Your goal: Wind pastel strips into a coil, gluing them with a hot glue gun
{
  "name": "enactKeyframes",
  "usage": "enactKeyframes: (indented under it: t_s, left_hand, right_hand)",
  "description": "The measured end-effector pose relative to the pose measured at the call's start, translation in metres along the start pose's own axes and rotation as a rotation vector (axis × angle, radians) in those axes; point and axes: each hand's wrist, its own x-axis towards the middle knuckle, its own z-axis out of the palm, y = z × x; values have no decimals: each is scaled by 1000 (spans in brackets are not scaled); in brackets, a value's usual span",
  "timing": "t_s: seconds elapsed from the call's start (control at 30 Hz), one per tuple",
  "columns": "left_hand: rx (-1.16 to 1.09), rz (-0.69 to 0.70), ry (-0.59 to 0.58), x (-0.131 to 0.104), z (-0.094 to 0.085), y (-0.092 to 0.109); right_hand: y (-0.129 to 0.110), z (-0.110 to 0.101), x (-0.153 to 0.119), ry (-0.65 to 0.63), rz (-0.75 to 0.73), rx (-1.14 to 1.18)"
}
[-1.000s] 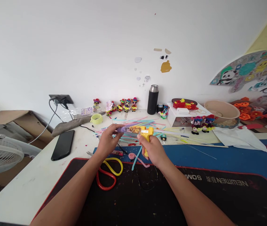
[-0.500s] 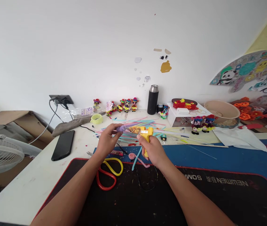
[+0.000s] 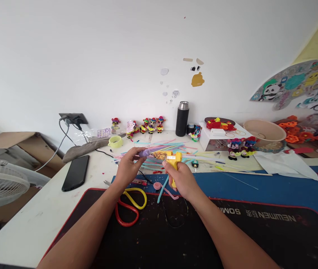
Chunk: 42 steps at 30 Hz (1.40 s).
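My right hand (image 3: 180, 174) is wrapped round the handle of a yellow glue gun (image 3: 175, 158), whose stained nozzle end points left. Between the thumb and fingers of my left hand (image 3: 129, 164) is a small purple fuzzy coil (image 3: 144, 152), which looks like wound pipe cleaner. The nozzle tip is at or very near the coil; whether they touch I cannot tell. Beneath my hands lie a pink coil with a tail (image 3: 157, 185) and a turquoise pipe cleaner (image 3: 163, 189). Scissors (image 3: 135, 198) with one red and one yellow handle rest beside my left forearm.
Loose pipe cleaners (image 3: 159, 144) are strewn behind my hands. Several small figures (image 3: 152, 125) and a black thermos (image 3: 181, 118) stand along the wall. A phone (image 3: 75, 173) lies at left near a white fan (image 3: 3, 183). A white box (image 3: 212, 141) and beige bowl (image 3: 265, 130) are at right.
Almost nothing differs. The glue gun has shifted very slightly left toward the purple coil, while my left hand keeps its place and grip.
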Motion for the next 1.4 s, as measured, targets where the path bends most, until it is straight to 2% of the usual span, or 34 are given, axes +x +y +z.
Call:
enactKeyframes:
  t_s: [1.4]
  left_hand:
    - [67, 56, -54, -2, 2, 0]
  right_hand:
    - [0, 2, -2, 16, -14, 4]
